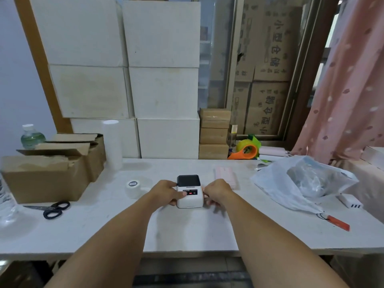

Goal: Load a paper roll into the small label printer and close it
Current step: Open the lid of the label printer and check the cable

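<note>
I have the label printer (189, 192) between my two hands, its length running straight away from me, dark lid at the far end and still down. My left hand (168, 192) clamps its left flank, thumb lying on the front panel. My right hand (216, 193) curls against its right flank; whether those fingers grip the side or only rest there I can't make out. The paper roll (133, 189) stands on the table (187, 229) just beyond my left hand, apart from the printer, so my left is the nearer one to fetch it once the lid is up.
</note>
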{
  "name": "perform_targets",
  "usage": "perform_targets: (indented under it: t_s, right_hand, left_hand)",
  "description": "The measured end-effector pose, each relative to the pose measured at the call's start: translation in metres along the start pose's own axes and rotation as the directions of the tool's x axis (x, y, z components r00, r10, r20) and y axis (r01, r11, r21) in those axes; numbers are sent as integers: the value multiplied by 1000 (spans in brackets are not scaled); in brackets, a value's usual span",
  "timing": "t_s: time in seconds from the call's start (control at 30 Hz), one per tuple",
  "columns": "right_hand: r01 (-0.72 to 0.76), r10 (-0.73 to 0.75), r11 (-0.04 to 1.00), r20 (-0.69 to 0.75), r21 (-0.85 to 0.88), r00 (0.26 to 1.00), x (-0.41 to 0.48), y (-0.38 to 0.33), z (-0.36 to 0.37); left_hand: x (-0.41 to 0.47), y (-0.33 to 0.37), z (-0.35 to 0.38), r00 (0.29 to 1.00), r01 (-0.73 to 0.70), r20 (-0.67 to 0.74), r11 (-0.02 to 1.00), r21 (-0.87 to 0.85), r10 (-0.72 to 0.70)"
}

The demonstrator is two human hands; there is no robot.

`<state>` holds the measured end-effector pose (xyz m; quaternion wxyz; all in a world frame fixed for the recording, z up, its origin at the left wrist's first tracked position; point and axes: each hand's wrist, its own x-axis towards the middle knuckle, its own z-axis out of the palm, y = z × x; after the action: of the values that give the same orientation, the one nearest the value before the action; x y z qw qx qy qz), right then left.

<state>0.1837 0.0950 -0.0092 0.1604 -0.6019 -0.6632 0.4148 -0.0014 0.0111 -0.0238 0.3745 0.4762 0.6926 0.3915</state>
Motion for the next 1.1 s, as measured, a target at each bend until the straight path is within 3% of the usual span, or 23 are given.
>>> perform_targets:
  t_s: [0.27, 0.6, 0.8, 1.1]
  right_hand:
    - [-57, 58, 998, -29, 32, 998, 18, -3, -1]
    - [-66, 61, 985, -37, -156, 997, 35, -6, 2]
    - [-14, -9, 972, -95, -234, 995, 39, -7, 10]
    - [16, -27, 984, -55, -179, 998, 30, -3, 5]
  left_hand:
    - [7, -12, -1, 998, -47, 32, 998, -36, 48]
    - [11, -13, -2, 999, -34, 36, 999, -43, 35]
    - [13, -11, -2, 1000, -18, 25, 999, -37, 19]
    - [16, -11, -5, 998, 60, 31, 989, -134, -57]
